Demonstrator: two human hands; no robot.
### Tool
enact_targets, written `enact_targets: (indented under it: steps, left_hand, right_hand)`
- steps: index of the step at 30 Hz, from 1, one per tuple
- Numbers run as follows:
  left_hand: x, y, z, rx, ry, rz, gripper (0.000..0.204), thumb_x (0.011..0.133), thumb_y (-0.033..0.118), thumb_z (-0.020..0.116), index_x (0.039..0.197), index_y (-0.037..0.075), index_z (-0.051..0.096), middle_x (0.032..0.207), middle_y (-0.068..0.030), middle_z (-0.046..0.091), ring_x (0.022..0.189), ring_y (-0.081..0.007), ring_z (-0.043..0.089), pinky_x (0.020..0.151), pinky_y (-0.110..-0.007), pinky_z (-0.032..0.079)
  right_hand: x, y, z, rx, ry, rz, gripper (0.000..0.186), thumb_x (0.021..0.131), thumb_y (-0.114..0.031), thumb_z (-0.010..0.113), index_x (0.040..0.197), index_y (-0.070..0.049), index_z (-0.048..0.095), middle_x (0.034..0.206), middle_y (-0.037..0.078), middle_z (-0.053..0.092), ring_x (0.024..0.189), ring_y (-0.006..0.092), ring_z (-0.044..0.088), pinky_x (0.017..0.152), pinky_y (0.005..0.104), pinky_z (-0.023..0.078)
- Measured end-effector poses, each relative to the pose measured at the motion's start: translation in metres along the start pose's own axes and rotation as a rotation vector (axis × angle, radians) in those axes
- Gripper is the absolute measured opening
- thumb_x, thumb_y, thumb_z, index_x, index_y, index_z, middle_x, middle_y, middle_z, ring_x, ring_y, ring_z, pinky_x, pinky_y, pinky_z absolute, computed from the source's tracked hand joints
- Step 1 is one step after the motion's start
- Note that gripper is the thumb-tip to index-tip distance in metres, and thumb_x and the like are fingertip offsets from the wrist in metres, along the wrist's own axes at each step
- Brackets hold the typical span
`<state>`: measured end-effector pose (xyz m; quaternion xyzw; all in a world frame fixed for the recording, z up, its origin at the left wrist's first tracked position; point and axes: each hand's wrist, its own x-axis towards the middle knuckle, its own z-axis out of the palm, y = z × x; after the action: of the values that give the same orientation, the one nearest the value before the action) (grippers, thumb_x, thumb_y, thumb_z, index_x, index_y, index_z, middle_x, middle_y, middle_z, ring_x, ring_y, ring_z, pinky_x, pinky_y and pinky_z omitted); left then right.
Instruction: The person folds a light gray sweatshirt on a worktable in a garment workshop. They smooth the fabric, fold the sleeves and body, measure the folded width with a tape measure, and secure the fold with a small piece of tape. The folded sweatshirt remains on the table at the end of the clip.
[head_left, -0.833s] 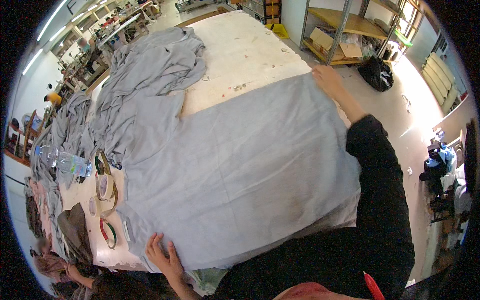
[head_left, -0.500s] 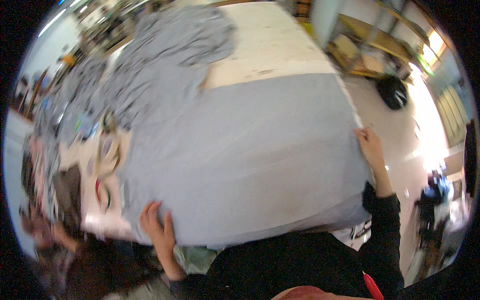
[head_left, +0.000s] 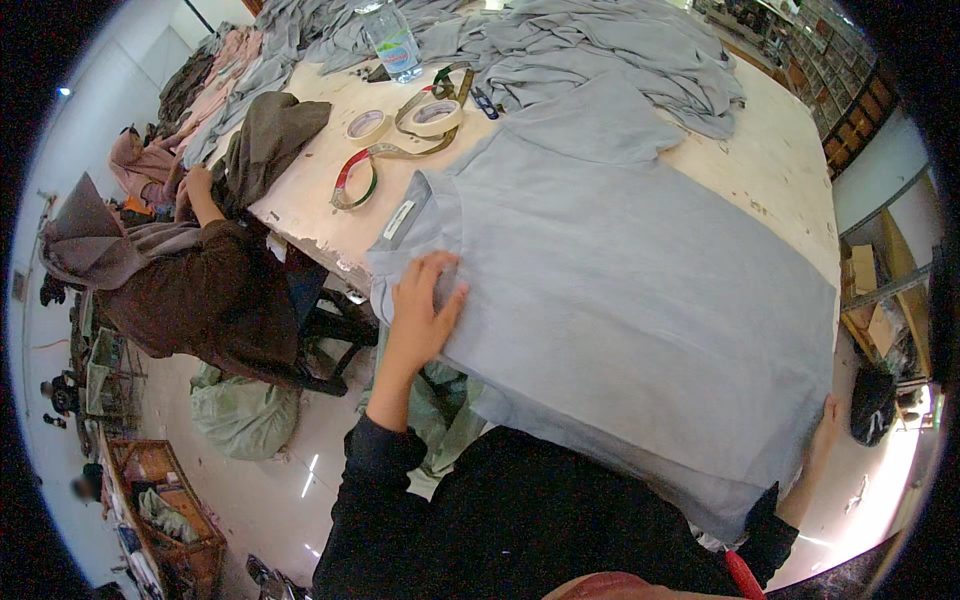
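On the desk [head_left: 310, 190], a grey shirt [head_left: 620, 260] laid flat; near its collar [head_left: 440, 210], the left hand [head_left: 425, 315], spread loosely over it; at the hem [head_left: 803, 420], the right hand [head_left: 823, 430], partly hidden, grasp impossible to make out; beyond, a clear bottle [head_left: 392, 45], fill unclear; on the floor [head_left: 265, 510], a bulging green sack [head_left: 243, 415], contents hidden; farther left, a wooden crate [head_left: 150, 457] holding greenish cloth [head_left: 168, 515].

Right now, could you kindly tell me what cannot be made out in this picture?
In the head view:
Bare right hand: most fingers hidden at the edge of the flat grey cloth garment; grip unclear.
Small white rectangular label: print too small to read.
Clear cylindrical plastic bottle: top cut off by the upper edge.
Red pen-like object: cut off by the lower edge.
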<state>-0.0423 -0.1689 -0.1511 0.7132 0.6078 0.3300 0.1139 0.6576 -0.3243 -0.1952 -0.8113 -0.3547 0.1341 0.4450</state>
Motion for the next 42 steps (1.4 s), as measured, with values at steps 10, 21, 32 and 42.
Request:
enact_targets:
  steps: [10, 21, 32, 42]
  left_hand:
    - [0.067, -0.023, 0.027, 0.242, 0.112, -0.163, 0.036, 0.088, 0.041, 0.066, 0.098, 0.007, 0.066, 0.096, -0.0072, 0.062, 0.099, -0.0305, 0.052, 0.087, -0.045, 0.036]
    - [0.065, -0.031, 0.031, 0.157, 0.235, -0.097, 0.037, 0.086, 0.04, 0.07, 0.09, 0.003, 0.066, 0.088, -0.012, 0.064, 0.086, -0.0331, 0.055, 0.078, -0.043, 0.042]
    - [0.063, -0.042, 0.036, 0.133, 0.33, 0.114, 0.031, 0.087, 0.028, 0.07, 0.082, -0.002, 0.063, 0.078, -0.0177, 0.061, 0.072, -0.0349, 0.057, 0.066, -0.043, 0.044]
    - [0.071, -0.056, 0.035, 0.04, 0.133, -0.016, 0.036, 0.094, 0.026, 0.064, 0.082, -0.006, 0.052, 0.074, -0.017, 0.052, 0.069, -0.0309, 0.045, 0.067, -0.04, 0.041]
  right_hand:
    - [-0.027, -0.034, 0.0, -0.222, 0.031, -0.151, 0.036, 0.099, -0.031, 0.054, 0.101, 0.003, 0.067, 0.09, 0.011, 0.068, 0.084, 0.0225, 0.06, 0.082, 0.0325, 0.047]
    - [-0.019, -0.006, 0.017, -0.572, 0.313, -0.274, 0.048, 0.102, -0.039, 0.047, 0.096, 0.007, 0.06, 0.089, 0.025, 0.062, 0.085, 0.0385, 0.058, 0.078, 0.0441, 0.046]
    - [-0.038, -0.048, 0.007, 0.259, -0.111, 0.179, 0.039, 0.097, -0.029, 0.058, 0.115, 0.005, 0.063, 0.106, 0.008, 0.066, 0.098, 0.0174, 0.059, 0.089, 0.031, 0.046]
    - [-0.046, -0.054, 0.018, -0.097, 0.161, -0.011, 0.026, 0.092, -0.024, 0.066, 0.096, 0.001, 0.07, 0.086, 0.01, 0.07, 0.077, 0.0178, 0.063, 0.07, 0.0318, 0.048]
